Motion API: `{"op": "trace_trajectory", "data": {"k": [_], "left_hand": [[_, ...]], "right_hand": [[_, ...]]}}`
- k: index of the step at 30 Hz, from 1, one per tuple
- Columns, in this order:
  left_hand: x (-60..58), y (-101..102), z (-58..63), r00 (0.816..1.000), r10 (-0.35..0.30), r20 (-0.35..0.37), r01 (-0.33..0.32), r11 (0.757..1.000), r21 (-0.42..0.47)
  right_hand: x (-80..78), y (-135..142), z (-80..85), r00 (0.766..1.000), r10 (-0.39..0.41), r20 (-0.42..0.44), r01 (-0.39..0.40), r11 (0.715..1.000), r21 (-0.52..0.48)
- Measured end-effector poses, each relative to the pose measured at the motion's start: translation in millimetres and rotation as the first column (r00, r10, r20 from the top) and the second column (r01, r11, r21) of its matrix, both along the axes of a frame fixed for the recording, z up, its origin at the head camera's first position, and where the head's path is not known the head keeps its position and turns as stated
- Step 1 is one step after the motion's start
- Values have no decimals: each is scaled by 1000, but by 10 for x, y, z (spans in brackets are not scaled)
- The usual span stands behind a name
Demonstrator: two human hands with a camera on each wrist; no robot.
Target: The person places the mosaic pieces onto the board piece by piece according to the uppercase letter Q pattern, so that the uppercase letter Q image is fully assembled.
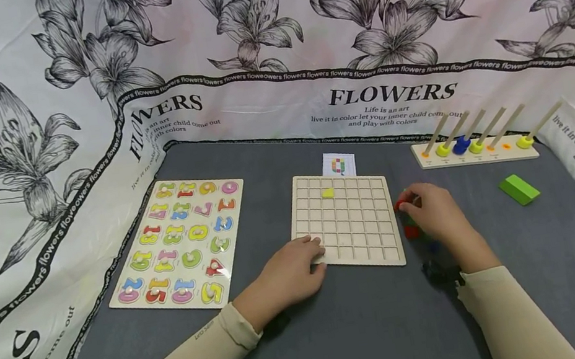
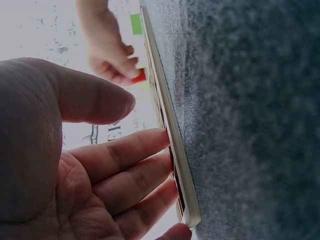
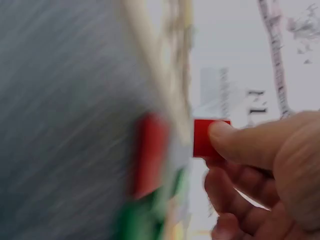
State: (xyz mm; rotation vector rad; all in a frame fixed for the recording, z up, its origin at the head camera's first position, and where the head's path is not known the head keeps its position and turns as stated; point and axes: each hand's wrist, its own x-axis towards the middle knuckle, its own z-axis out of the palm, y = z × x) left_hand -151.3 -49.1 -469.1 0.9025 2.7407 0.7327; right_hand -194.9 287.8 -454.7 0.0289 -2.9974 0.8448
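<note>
A square wooden grid board [image 1: 342, 221] lies mid-table, with one yellow tile [image 1: 328, 193] in an upper cell. My left hand [image 1: 292, 270] rests on the board's lower left edge, its fingers fairly straight in the left wrist view. Just off the board's right side, my right hand [image 1: 433, 213] pinches a red block [image 3: 204, 138] between thumb and fingers. Below that hand lie another red block [image 1: 412, 231] and a green block [image 3: 136, 220], blurred in the right wrist view and partly hidden in the head view. A card with a colourful Q [image 1: 338, 165] touches the board's far edge.
To the left lies a number puzzle board [image 1: 176, 247] with knobbed pieces. A peg stand [image 1: 475, 153] with yellow and blue rings is at the back right, and a bright green block [image 1: 519, 190] lies in front of it. A dark object [image 1: 438, 273] sits near the right wrist.
</note>
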Motion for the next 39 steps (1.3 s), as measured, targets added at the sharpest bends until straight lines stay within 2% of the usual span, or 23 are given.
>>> {"op": "trace_trajectory", "data": {"k": [3, 7, 9, 12, 16, 21, 30, 39], "left_hand": [[-1, -7, 4, 1000, 5, 6, -5, 1000, -4], [0, -6, 8, 1000, 9, 16, -9, 1000, -9], [7, 2, 7, 1000, 9, 25, -9, 1000, -10], [15, 10, -9, 1000, 5, 31, -4, 1000, -17], [24, 33, -17, 1000, 0, 11, 1, 1000, -30], [15, 38, -10, 1000, 1, -22, -2, 999, -46], [-6, 24, 7, 999, 15, -29, -16, 999, -43], [2, 42, 3, 999, 9, -41, -10, 999, -33]], "right_hand": [[-77, -114, 138, 999, -5, -53, 3, 999, -44], [-303, -361, 227, 996, 45, -74, -53, 993, -108], [-441, -488, 189, 996, 77, -45, -83, 986, -141], [-623, -641, 44, 994, 104, 18, -99, 979, -179], [-754, -733, -131, 993, 96, 73, -81, 979, -186], [-795, -760, -202, 994, 84, 69, -70, 980, -185], [-815, -788, -242, 993, 110, 48, -97, 971, -219], [-798, -768, -273, 989, 141, 48, -129, 972, -194]]}}
